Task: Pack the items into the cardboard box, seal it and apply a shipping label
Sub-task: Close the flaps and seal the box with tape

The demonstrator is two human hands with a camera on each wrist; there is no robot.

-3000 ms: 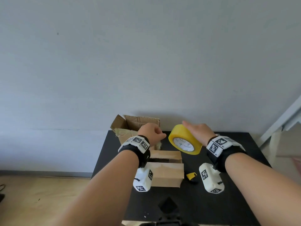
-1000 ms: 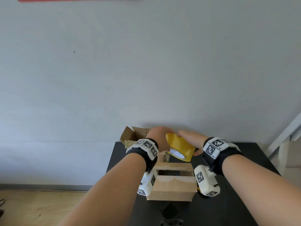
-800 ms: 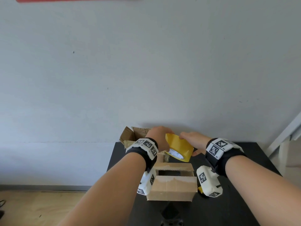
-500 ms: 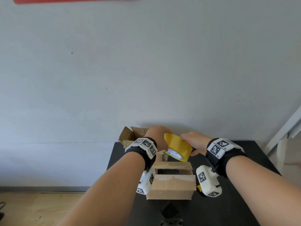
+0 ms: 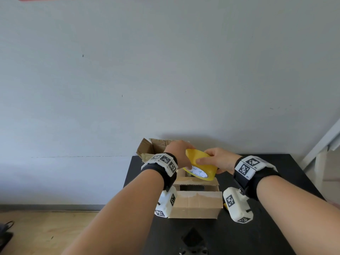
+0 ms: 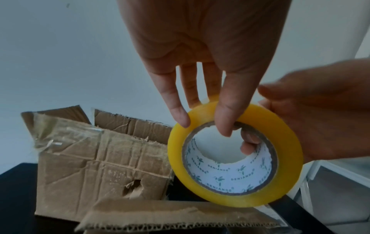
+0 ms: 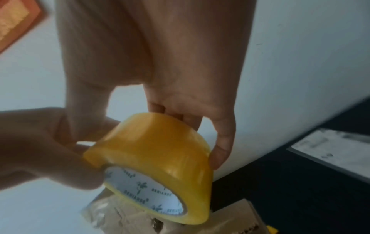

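Note:
A yellow roll of packing tape hangs in the air above the small cardboard box, whose top flaps leave a gap. My left hand pinches the roll's left side, a finger and the thumb hooked into its white core. My right hand grips the roll's right side, fingers curled over the outer band. A white label sheet lies on the black table to the right.
A larger worn cardboard box with open flaps stands at the table's back left, against the white wall. A small yellow object lies right of the small box. Wooden floor lies left of the table.
Both hands have brought the tape roll from the table's back to above the small box. The right hand has shifted its grip over the roll's outer band.

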